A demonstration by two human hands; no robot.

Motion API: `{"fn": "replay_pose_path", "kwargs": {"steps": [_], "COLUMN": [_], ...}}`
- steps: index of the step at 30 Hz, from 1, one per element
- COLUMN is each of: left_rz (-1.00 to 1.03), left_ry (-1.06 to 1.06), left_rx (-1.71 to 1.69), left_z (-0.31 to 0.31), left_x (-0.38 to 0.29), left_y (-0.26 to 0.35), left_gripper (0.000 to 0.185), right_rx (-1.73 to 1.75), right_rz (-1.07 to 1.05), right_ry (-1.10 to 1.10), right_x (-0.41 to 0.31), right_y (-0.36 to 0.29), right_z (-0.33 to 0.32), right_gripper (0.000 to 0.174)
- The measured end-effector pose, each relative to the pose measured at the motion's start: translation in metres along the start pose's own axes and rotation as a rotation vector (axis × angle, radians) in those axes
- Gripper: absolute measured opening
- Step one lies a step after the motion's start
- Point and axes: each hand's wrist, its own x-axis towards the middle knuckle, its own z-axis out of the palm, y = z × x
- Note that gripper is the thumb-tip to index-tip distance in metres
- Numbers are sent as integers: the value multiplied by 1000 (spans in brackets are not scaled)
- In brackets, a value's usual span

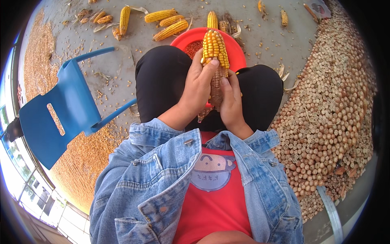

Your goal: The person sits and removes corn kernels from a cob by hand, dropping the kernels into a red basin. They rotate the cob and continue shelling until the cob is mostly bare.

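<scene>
A partly shelled ear of yellow corn [215, 50] is held upright over a red plastic basin [236, 50] between my knees. Kernels remain on its upper part, while the lower cob is bare. My left hand [199, 80] grips it from the left, thumb across the kernels. My right hand [232, 97] holds the bare lower part from the right, thumb against the cob. Red-orange kernels [193, 48] lie in the basin, partly hidden by my hand and knee. Another yellow ear [212, 20] lies at the basin's far rim.
Several corn ears [171, 30] and husks lie on the concrete floor ahead. A blue plastic chair [64, 103] stands at the left, with spread kernels [85, 164] around it. A large pile of bare cobs [332, 122] covers the right side, beside a metal bar [330, 213].
</scene>
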Motion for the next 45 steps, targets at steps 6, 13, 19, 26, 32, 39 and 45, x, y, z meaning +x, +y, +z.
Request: {"fn": "replay_pose_path", "kwargs": {"steps": [6,13,19,26,32,39,45], "left_rz": [-66,-88,-67,-100,-69,-97,-102], "left_ry": [3,59,48,48,29,47,38], "left_rx": [-142,-156,-88,-110,-112,-128,-138], "left_z": [-4,6,2,3,-1,3,3], "left_x": [2,0,0,2,3,3,3], "left_y": [3,13,8,10,3,8,9], "left_gripper": [37,35,36,37,37,37,37], "right_rx": [6,-54,-47,-19,-25,2,-32], "right_rz": [-1,-20,-1,-8,-26,-9,-39], "right_ry": [4,-11,-8,-20,-13,-7,17], "right_x": [0,0,0,0,1,-2,-3], "right_y": [-3,-2,-1,-4,0,-6,-1], "right_z": [2,0,-1,1,0,3,1], "right_gripper": [35,33,34,41,42,41,41]}}
